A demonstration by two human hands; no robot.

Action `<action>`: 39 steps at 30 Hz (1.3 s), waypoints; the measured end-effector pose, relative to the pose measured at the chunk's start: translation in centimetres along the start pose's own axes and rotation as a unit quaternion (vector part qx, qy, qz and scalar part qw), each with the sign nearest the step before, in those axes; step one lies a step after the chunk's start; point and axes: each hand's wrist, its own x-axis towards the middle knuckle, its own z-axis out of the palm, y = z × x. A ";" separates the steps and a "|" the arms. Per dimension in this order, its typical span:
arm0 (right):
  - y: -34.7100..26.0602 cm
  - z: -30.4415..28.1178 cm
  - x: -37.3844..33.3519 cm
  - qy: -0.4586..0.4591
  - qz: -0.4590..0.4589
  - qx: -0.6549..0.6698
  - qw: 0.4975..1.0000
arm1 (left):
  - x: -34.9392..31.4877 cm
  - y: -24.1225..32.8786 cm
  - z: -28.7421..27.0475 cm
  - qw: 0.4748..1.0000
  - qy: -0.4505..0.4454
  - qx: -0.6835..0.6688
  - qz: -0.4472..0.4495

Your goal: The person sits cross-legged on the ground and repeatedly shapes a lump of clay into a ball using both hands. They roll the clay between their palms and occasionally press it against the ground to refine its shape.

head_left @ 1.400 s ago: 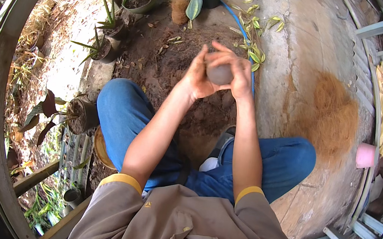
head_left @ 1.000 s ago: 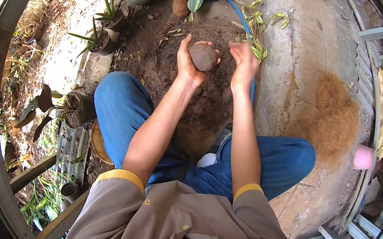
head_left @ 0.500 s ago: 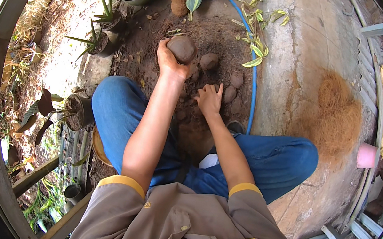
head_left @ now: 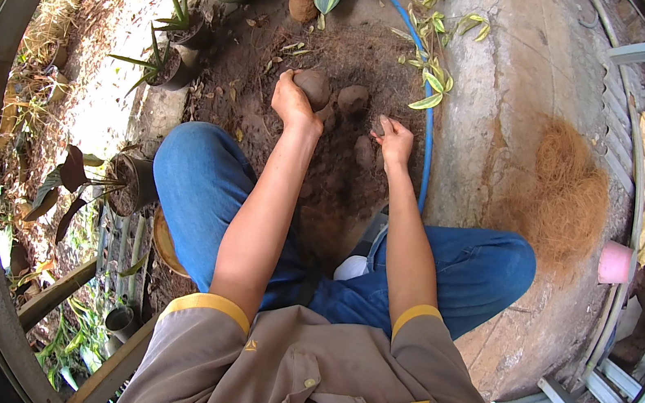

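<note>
My left hand (head_left: 293,103) is curled round a large, round brown ball of soil (head_left: 313,88), low over the dark ground. Just to its right lies a smaller soil lump (head_left: 352,99), apart from my fingers. My right hand (head_left: 395,141) is raised a little to the right of that lump, its fingers bent together at the tips. Whatever may be between those fingertips is too small and dark to name. Another soil lump (head_left: 364,151) rests beside my right hand, over loose dark soil (head_left: 330,178).
A blue hose (head_left: 425,166) runs along the right of the soil, beside a concrete strip (head_left: 471,140) bearing a heap of brown fibre (head_left: 567,191). Potted plants (head_left: 170,69) line the left. A variegated trailing plant (head_left: 431,76) lies across the hose. A pink pot (head_left: 616,263) stands far right.
My right hand has lifted off the soil lumps and moved right and farther away, its fingers drawing together. My left hand has shifted slightly right, still holding the soil ball, which appears tipped.
</note>
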 end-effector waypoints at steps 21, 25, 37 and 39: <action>-4.1 -1.3 -0.3 -0.083 0.133 0.308 0.938 | -0.1 -1.0 -0.1 0.998 -0.022 0.027 -0.044; -4.6 -2.9 0.1 -0.154 0.090 0.365 0.914 | -0.1 -1.2 -0.2 0.998 -0.018 0.037 -0.038; -3.6 -3.6 0.3 -0.114 0.099 0.427 0.891 | -0.4 -1.3 0.0 0.998 -0.029 0.045 -0.045; -6.1 -1.4 -1.3 -0.149 0.126 0.370 0.908 | -0.3 -1.3 -0.1 0.998 -0.030 0.042 -0.042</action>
